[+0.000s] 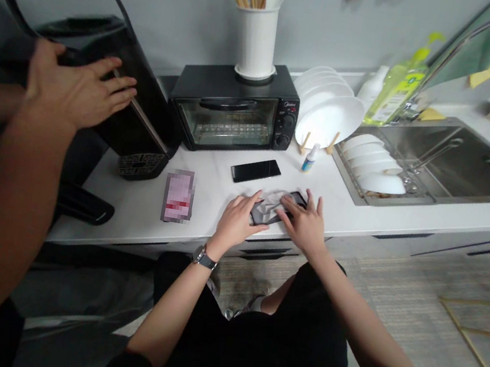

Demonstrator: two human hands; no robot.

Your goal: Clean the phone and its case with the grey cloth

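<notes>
On the white counter near its front edge lies a dark phone-like device (pixel 302 200), partly covered by a crumpled grey cloth (pixel 269 206). My left hand (pixel 237 220), with a watch on the wrist, holds the device's left end between thumb and fingers. My right hand (pixel 304 221) presses the cloth onto its surface with the fingertips, some other fingers spread. Just behind lies a black phone (pixel 255 171), and a small spray bottle (pixel 310 159) stands to its right. A blurred-out pink item (pixel 179 196) rests further left.
Another person's hand (pixel 80 87) touches a tall black appliance (pixel 144 110) at left. Behind are a toaster oven (pixel 232 120) with a utensil holder (pixel 255 41) on top, racked plates (pixel 331 119), a soap bottle (pixel 395 86) and a sink (pixel 474 160) with dishes.
</notes>
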